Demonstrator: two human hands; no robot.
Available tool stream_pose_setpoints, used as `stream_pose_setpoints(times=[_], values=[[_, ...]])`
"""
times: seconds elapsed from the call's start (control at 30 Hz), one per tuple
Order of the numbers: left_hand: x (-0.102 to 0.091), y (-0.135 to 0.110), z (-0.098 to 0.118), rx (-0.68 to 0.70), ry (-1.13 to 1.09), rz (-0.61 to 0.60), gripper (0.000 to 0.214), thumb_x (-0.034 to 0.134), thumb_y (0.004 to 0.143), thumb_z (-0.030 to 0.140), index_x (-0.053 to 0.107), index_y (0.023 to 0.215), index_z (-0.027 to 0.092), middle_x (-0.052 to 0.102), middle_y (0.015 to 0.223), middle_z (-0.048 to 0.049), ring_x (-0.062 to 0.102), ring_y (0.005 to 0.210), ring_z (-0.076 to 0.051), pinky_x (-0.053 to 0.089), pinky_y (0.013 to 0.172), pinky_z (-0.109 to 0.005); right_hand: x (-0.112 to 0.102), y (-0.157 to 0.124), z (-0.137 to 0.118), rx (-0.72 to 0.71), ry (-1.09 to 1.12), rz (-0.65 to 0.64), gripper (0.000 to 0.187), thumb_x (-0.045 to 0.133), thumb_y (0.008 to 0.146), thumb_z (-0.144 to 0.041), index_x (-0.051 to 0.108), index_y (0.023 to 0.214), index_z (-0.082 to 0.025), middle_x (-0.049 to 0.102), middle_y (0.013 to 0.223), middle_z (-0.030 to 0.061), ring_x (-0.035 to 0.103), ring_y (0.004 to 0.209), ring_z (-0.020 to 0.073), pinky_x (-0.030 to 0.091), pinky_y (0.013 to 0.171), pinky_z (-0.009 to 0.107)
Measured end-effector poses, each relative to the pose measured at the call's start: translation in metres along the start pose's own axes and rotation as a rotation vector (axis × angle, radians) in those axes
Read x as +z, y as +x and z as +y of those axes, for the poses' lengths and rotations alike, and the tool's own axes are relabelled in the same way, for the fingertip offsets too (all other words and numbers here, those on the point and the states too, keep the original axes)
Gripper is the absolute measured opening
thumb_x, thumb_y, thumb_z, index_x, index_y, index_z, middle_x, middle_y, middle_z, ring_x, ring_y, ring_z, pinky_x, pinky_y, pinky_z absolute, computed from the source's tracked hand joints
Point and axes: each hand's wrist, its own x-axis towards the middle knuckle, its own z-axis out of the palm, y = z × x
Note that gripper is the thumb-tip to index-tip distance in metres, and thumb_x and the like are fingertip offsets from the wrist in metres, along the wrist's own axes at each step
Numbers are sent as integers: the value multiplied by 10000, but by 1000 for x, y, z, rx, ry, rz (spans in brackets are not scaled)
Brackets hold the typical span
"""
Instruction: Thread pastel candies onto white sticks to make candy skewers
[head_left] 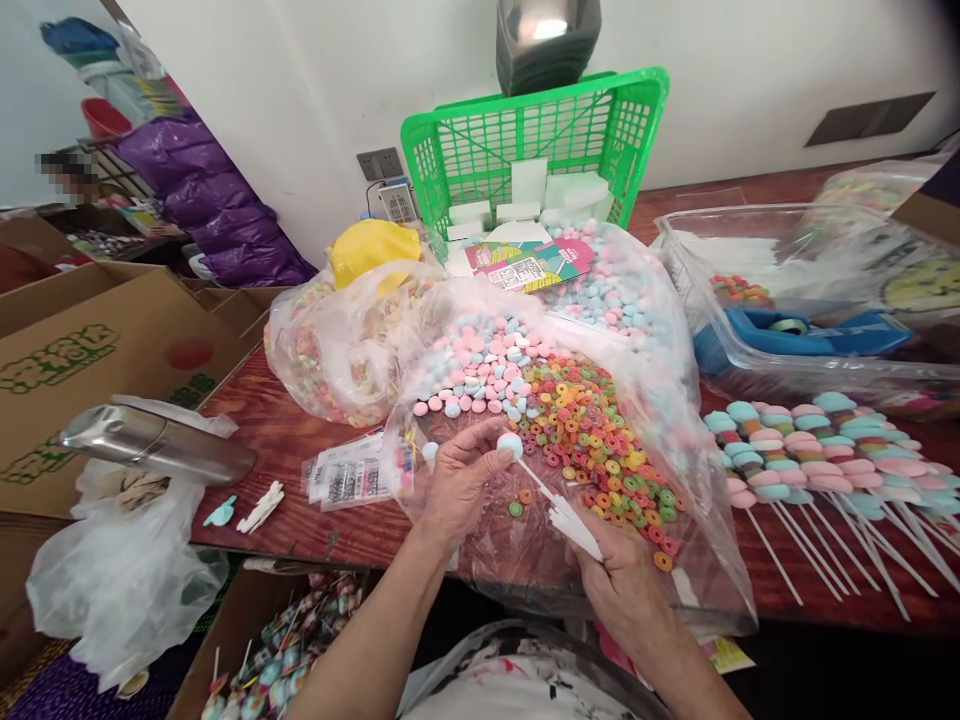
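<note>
Between the fingertips of my left hand is a small pale blue and pink candy. The tip of a thin white stick meets this candy. My right hand grips a bundle of white sticks, and the single stick reaches out from it. Just beyond my hands lie pink and blue button candies on a clear plastic bag. Ring gummies in red, orange, yellow and green are heaped to their right. Two loose rings lie between my hands.
Finished candy skewers lie in rows at right, below a clear plastic tub with a blue tape dispenser. A green basket stands behind. At left are a steel flask, cardboard boxes and a box of lollipops below.
</note>
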Motion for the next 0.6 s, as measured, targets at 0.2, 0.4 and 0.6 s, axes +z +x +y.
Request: stream_pose_setpoints(times=[0.2,0.4,0.6], values=[[-2,-3,-4,82,53,-5,333,873,570,248,784,890,229,764,903,-25,677,841,-156,545,813,-272,-1,-3,-6,55,-14,-33,401,398,821,-109,746,1010,-176,688,644,21,630,518,169,546,550,254],[-9,-5,-12,197,213,-23,336,833,663,298,763,988,248,751,996,-35,676,924,-186,545,849,-300,-2,-4,-7,87,-48,-51,447,374,782,-92,743,1019,-177,593,526,-9,568,444,157,483,464,225],[-10,-11,-8,538,525,-53,275,762,752,195,748,1023,241,733,1003,-48,672,926,-181,554,815,-285,-2,-4,-7,130,-43,-79,390,399,857,-146,740,1039,-194,657,590,9,624,503,175,501,500,237]])
